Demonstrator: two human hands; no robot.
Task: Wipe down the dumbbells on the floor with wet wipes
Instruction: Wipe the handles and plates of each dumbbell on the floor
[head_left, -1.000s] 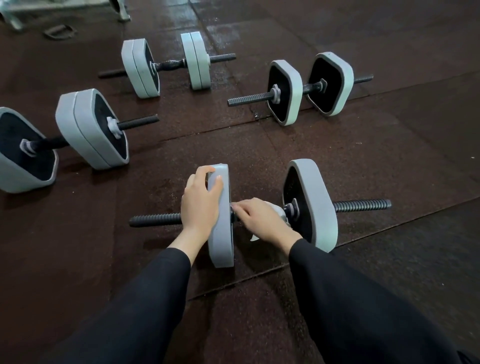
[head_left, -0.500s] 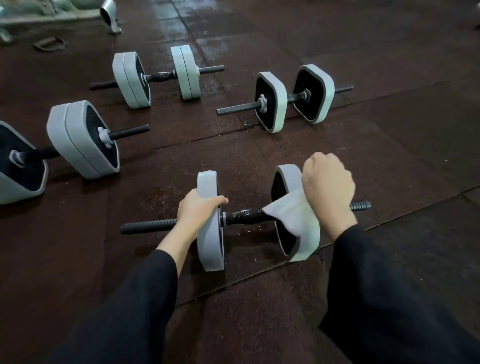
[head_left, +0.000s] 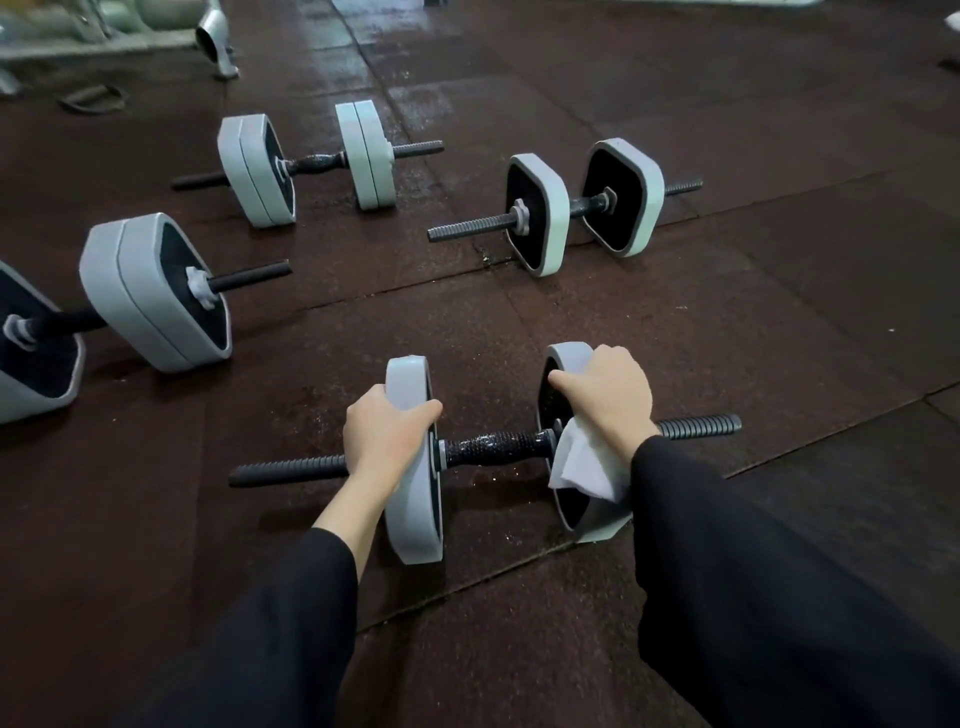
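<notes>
Dumbbells with pale grey squarish plates on black threaded bars sit all over the dark reddish-brown rubber floor (head_left: 779, 312), and the nearest dumbbell (head_left: 493, 447) lies right in front of the person, its bar running left to right. The left hand (head_left: 382, 431) has its grip wrapped over the edge of the left plate (head_left: 413, 499), thumb on the inner side, fingers on the outer side, so it's clamped on that plate. The right hand (head_left: 605, 395) sits on top of the right plate (head_left: 563, 358), grip pressed down on a white wet wipe (head_left: 584, 462) that hangs over the plate's black inner face. The knurled black handle (head_left: 493, 446) between the plates looks shiny. Both forearms are in black sleeves. Three more dumbbells rest further off: one at far left (head_left: 156, 296), one at back left (head_left: 306, 166), one at back right (head_left: 582, 208). Grey metal gym equipment (head_left: 213, 36) is at top left, blurry.
</notes>
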